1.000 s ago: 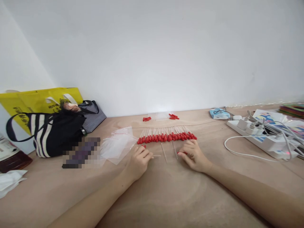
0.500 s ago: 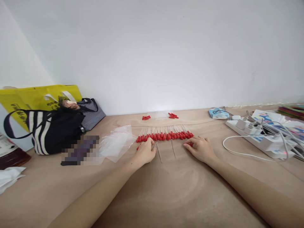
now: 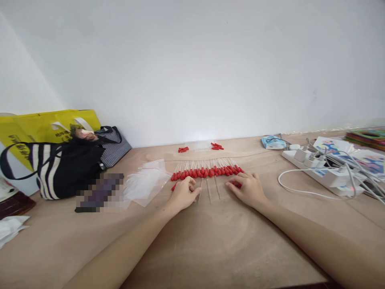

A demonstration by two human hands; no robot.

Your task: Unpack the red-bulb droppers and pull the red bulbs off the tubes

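A tight row of glass droppers with red rubber bulbs [image 3: 204, 172] lies across the middle of the table, their thin tubes pointing to the wall. In front of it rest slim glass tubes [image 3: 209, 192], pointing toward me. My left hand [image 3: 184, 193] is at the left of these, thumb and finger closed at the leftmost tube [image 3: 200, 190]. A red bulb shows just behind this hand. On the right, my right hand [image 3: 248, 189] rests on the table with its fingers curled around a red rubber bulb [image 3: 237, 184], partly hidden by them.
Clear zip bags [image 3: 147, 182] and a blurred dark object [image 3: 100, 192] lie left, near a black bag [image 3: 66, 168] and yellow bag [image 3: 45, 120]. Loose red bulbs [image 3: 217, 146] lie by the wall. A power strip [image 3: 319, 168] with cables and a blue mask [image 3: 273, 142] sit right.
Three glass tubes now show in front of the row, where two showed before. One tube has shifted right, closer to its neighbour. The view has turned slightly; my right hand stays around the bulb.
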